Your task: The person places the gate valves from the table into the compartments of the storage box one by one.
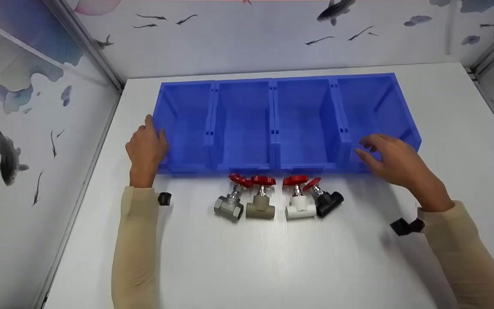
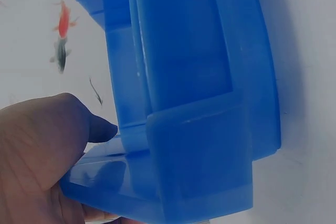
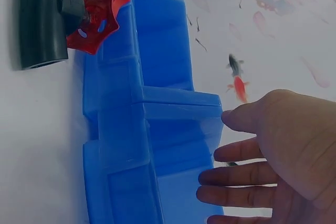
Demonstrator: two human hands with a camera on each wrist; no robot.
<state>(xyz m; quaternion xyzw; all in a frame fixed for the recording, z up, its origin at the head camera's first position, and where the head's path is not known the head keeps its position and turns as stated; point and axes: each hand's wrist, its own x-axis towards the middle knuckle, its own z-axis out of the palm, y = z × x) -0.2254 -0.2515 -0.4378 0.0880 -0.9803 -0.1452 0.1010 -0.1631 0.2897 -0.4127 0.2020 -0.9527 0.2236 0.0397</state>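
Several blue plastic bins stand side by side in a row. My left hand (image 1: 146,146) grips the outer side wall of the leftmost bin (image 1: 193,128), with the thumb (image 2: 102,129) on the inner side and the fingers around the outside. Over the front of the rightmost bin (image 1: 360,101) hovers my right hand (image 1: 395,163), its fingers spread and nothing in them. Just in front of the row lie valves with red handwheels: a silver metal valve (image 1: 229,207), a beige valve (image 1: 260,207), a white valve (image 1: 301,208) and a black valve (image 1: 329,203).
The bins and valves rest on a white table (image 1: 247,266). Wall panels (image 1: 247,38) printed with fish and lotus leaves enclose it at the back and sides. Small black wrist mounts (image 1: 401,226) stick out from both sleeves.
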